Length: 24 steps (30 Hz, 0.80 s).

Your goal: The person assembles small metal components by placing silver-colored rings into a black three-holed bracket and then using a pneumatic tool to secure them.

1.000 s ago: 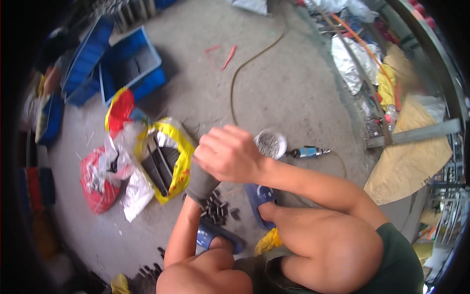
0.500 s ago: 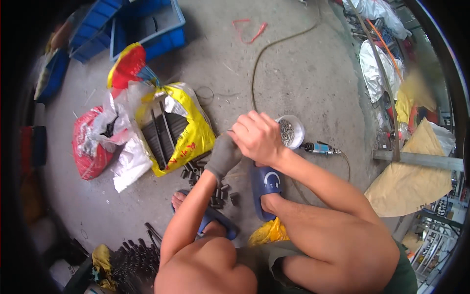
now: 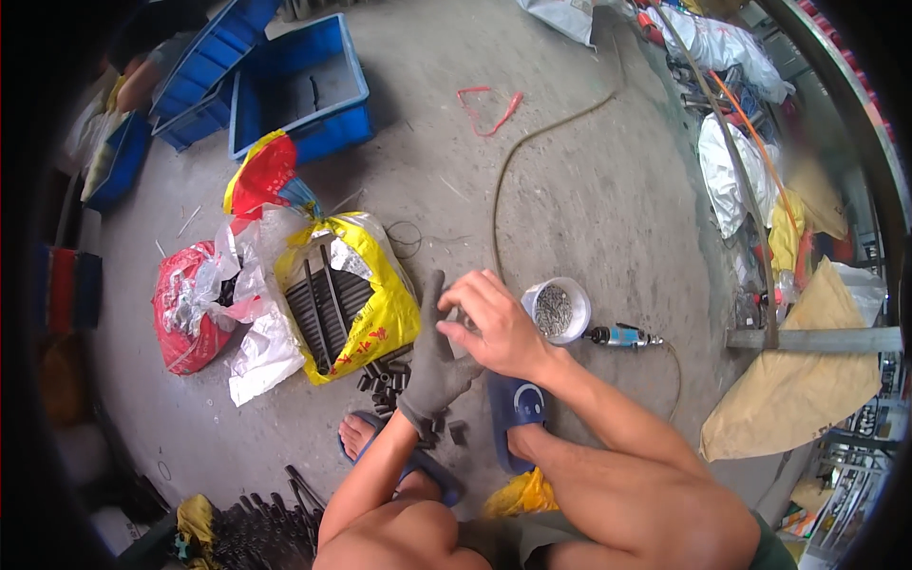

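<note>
My left hand (image 3: pixel 438 366) wears a grey work glove, with its fingers stretched straight up and its thumb out to the right. Close beside it is my bare right hand (image 3: pixel 496 325), loosely curled with thumb and fingers apart. I see nothing held in either hand. Below the gloved hand, short black tube pieces (image 3: pixel 382 382) lie on the floor by my feet. Right of my bare hand stands a white tub (image 3: pixel 579 309) of small metal parts (image 3: pixel 552 312). A blue and black air tool (image 3: pixel 622 336) lies against the tub's right side.
A yellow sack (image 3: pixel 392 318) of black rods stands at left, beside a red bag (image 3: pixel 190 323). Blue crates (image 3: pixel 347 123) sit behind. A hose (image 3: pixel 503 161) curves across the floor. More black rods (image 3: pixel 252 522) pile up lower left. Brown paper (image 3: pixel 793 380) and a metal bar (image 3: pixel 836 339) are at right.
My right hand has let go of the gloved left fingers and loosened. The left hand has straightened its fingers. The view has tilted, so the floor things sit lower in the picture.
</note>
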Tool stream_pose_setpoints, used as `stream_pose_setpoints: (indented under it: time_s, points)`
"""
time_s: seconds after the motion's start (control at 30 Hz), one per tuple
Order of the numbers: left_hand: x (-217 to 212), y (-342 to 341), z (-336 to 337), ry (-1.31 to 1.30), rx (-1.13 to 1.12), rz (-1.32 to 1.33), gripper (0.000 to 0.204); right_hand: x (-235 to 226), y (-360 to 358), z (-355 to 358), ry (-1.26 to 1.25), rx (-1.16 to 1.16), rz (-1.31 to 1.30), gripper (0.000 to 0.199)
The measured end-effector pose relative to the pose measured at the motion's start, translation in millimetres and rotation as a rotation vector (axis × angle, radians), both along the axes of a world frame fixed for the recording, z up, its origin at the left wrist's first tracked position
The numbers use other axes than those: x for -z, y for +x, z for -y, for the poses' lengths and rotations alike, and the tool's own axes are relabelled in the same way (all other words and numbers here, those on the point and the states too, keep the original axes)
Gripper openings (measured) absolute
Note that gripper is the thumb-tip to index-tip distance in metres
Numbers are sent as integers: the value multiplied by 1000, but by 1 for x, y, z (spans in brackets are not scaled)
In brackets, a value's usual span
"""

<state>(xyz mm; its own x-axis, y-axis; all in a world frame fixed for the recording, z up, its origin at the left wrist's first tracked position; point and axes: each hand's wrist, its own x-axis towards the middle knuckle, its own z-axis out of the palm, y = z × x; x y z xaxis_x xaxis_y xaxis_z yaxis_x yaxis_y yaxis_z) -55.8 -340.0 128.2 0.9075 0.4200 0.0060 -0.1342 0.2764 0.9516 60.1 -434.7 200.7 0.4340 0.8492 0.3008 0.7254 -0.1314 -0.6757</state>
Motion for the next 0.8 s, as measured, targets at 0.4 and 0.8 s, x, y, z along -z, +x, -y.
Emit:
stream_pose_setpoints:
  time_s: [0.4,0.8]
  points:
    - [-23,6,17,175,-319,-78,30,80,89,126,-607,457,-126,18]
    - [-12,22,21,286,-224,-45,21,121,90,140,-1143,64,-68,24]
